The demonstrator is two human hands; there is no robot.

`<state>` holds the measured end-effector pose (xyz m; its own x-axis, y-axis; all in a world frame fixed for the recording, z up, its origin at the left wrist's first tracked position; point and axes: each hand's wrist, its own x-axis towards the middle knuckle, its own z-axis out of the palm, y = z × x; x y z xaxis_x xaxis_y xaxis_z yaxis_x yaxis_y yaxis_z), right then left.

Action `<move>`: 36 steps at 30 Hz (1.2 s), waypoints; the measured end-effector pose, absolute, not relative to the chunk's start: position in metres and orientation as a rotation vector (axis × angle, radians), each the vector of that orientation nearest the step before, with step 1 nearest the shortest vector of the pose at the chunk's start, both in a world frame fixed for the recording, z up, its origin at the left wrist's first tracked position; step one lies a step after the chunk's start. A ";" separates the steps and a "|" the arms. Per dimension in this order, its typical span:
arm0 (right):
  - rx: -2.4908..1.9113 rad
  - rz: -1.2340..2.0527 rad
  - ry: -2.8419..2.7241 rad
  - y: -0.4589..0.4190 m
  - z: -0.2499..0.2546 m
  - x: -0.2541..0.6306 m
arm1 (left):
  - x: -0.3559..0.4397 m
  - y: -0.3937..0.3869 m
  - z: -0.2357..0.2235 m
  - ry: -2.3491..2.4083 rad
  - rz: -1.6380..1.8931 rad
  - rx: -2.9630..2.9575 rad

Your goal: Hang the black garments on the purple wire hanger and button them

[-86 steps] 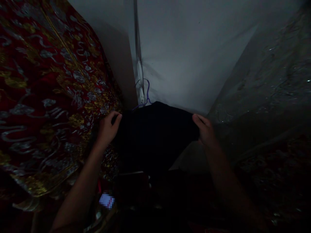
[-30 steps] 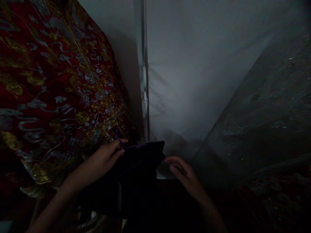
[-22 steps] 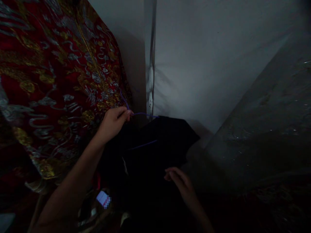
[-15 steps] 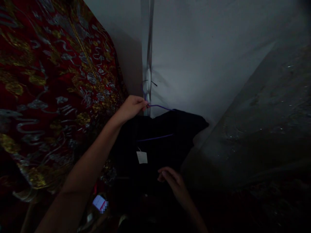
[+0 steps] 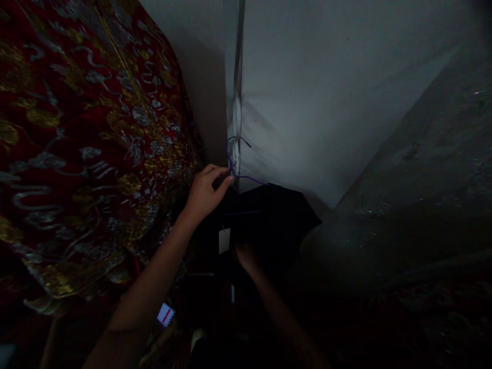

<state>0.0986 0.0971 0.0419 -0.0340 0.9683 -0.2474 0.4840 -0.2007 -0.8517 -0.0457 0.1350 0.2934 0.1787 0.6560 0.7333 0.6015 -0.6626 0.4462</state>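
A dark garment (image 5: pixel 277 215) hangs on a thin purple-blue hanger (image 5: pixel 249 178) against the wall corner. The hanger's hook is at a white fitting (image 5: pixel 236 120) on the upright strip. My left hand (image 5: pixel 205 192) has its thumb and forefinger closed about the hanger's neck, with a gap behind the fingertips. Lower down, my right hand (image 5: pixel 245 254) is at the front of the garment, just right of a white paper tag (image 5: pixel 224 241). Its fingers are lost in the dark cloth.
A red robe with gold and silver embroidery (image 5: pixel 126 113) hangs close on the left. Pale wall (image 5: pixel 300 102) lies behind, and a shiny clear plastic sheet (image 5: pixel 415 169) covers the right side. A small white-and-pink label (image 5: pixel 165 313) shows below my left forearm.
My right hand has moved up and left onto the garment beside the tag. My left fingers have loosened from a tight pinch, and the garment has shifted and turned slightly.
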 end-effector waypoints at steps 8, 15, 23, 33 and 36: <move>-1.589 1.275 -1.238 0.018 0.006 0.103 | -0.028 0.030 0.084 1.644 1.751 1.437; -1.342 1.327 -1.238 0.000 0.024 0.118 | -0.003 -0.002 0.049 1.687 1.438 1.219; -1.200 1.530 -1.300 -0.016 0.047 0.118 | 0.000 -0.026 0.002 1.525 1.267 1.223; -1.126 1.639 -1.175 0.022 0.122 0.112 | -0.016 -0.018 0.030 1.471 1.226 1.525; -1.035 1.468 -1.078 0.054 0.190 0.113 | -0.022 -0.008 0.024 1.461 1.130 1.609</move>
<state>0.1131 0.0537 0.1898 -0.1344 0.9881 -0.0742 -0.2249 -0.1034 -0.9689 -0.0219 -0.0075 0.0241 -0.0059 0.9878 0.1558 0.3992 -0.1405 0.9060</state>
